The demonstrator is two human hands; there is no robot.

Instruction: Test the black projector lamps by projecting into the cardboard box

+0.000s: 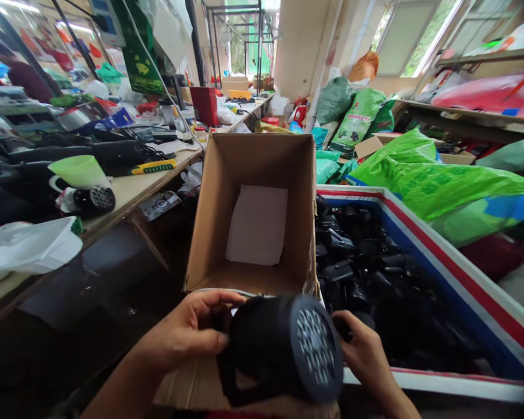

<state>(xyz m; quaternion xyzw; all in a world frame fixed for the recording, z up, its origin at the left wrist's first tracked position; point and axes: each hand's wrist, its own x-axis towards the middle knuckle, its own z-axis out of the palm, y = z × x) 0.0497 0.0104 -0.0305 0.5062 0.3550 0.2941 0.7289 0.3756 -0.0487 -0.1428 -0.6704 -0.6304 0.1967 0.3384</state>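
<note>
Head view: the left hand [192, 329] has its thumb and forefinger spread in a wide grip, with the rear of the black unit [262, 337] between them. The thumb tip lies against the unit's left end, and the forefinger stretches along the box's near edge, beside a thin grey cable [227, 291]. The right hand [362, 349] is curled tighter, thumb and fingers closed on a small dark piece [344, 327] at the unit's right side; whether this piece belongs to the unit cannot be told.

Just beyond the fingers stands the open box [303, 233], its mouth facing the person and a pale sheet [257, 224] on its bottom. Its near edge runs just behind the unit. A cardboard flap [192, 384] lies below the unit. To the right, the striped crate [413, 227] touches or nearly touches the box, and its rim passes close to the right hand; black parts [344, 244] are heaped inside. On the left, a dark gap separates the box from the table [131, 189], leaving room beside the left wrist.

The unit lies between the two hands, tilted, its round, slotted face turned to the right and toward the camera. Its outline is blurred.
</note>
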